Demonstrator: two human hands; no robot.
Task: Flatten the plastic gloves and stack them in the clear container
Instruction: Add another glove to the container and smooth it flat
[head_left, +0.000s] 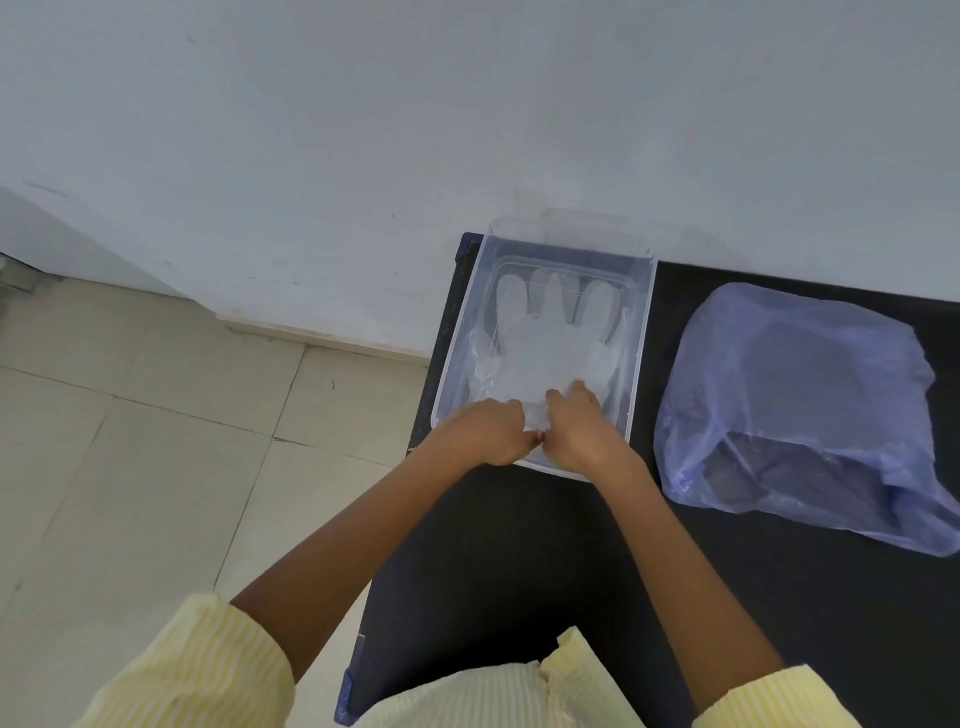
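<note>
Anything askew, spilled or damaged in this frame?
Nothing stands out. The plastic glove lies flat in the clear container, fingers toward the wall, with the left hand and right hand at its cuff. The blue plastic bag lies rumpled beside it.

Bare black table (545, 561) between container (644, 312) and bag (800, 405).

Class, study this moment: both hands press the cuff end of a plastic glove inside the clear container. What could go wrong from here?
1. The glove is thin; as the left hand and right hand bunch its cuff, it may wrinkle rather than lie flat.
2. The clear container sits at the black table's left edge; pushing could slide it off.
3. Lifting the hands may drag the glove up.
</note>
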